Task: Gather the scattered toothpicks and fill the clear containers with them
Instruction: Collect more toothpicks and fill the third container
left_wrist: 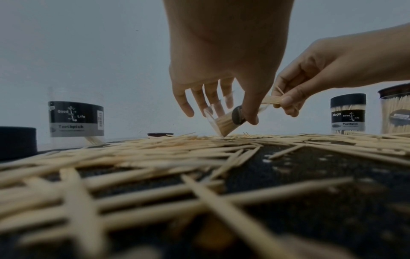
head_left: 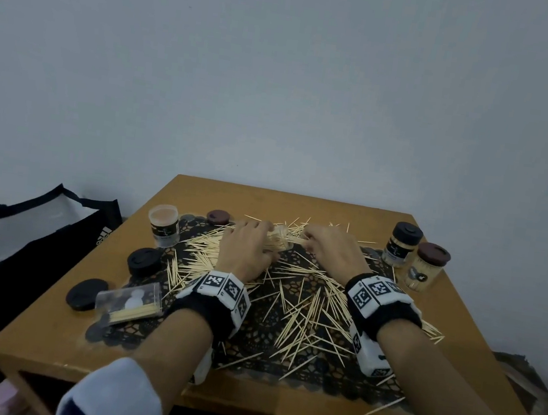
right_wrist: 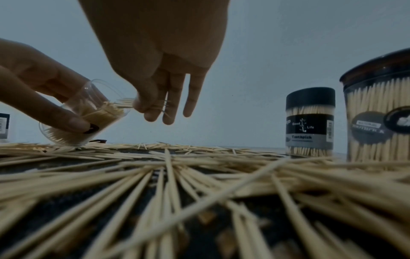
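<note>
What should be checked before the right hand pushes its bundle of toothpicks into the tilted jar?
1. Tilted jar gripped by left hand: ok, fingers and thumb wrap it.
2. Jar mouth faces right hand: ok, the opening points toward it.
3. Bundle of toothpicks pinched firmly: ok, though a few strays stick out at angles.
4. Bundle lined up with the mouth: ok, its tips are at the rim.
5. Room left in the jar: cannot tell; it already holds many toothpicks.
6. Jar base steady: ok, its lower edge rests on the scattered toothpicks over the black mat.
</note>
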Action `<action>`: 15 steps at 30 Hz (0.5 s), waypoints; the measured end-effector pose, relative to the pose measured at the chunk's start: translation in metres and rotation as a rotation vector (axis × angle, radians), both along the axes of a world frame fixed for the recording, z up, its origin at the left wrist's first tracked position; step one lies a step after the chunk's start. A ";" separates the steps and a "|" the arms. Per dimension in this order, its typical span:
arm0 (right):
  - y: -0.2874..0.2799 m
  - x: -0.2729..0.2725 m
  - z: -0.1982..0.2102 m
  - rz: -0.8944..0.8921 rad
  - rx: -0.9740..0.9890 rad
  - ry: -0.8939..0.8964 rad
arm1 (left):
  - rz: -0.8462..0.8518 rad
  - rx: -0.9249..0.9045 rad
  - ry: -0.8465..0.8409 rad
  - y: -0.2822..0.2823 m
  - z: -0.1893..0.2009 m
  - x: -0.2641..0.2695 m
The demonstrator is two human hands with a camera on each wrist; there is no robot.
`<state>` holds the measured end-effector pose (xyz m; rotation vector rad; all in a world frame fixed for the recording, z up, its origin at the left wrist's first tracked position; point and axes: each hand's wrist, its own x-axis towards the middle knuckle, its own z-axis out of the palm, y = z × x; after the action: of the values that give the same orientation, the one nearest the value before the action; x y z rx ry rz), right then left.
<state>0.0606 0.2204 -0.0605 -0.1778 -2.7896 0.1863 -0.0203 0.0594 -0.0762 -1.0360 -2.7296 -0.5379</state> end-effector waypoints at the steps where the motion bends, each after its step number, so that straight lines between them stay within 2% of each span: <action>1: 0.001 -0.001 -0.001 0.008 0.000 0.009 | -0.014 0.006 -0.003 0.000 0.000 0.000; 6: 0.002 0.000 0.000 0.026 0.025 0.052 | -0.091 0.015 -0.012 0.002 0.000 0.002; 15: 0.000 0.000 -0.001 0.087 0.022 -0.084 | -0.109 0.006 -0.027 0.001 0.003 0.004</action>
<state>0.0605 0.2203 -0.0611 -0.0600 -2.8836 0.1724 -0.0161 0.0601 -0.0734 -1.1899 -2.7052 -0.5803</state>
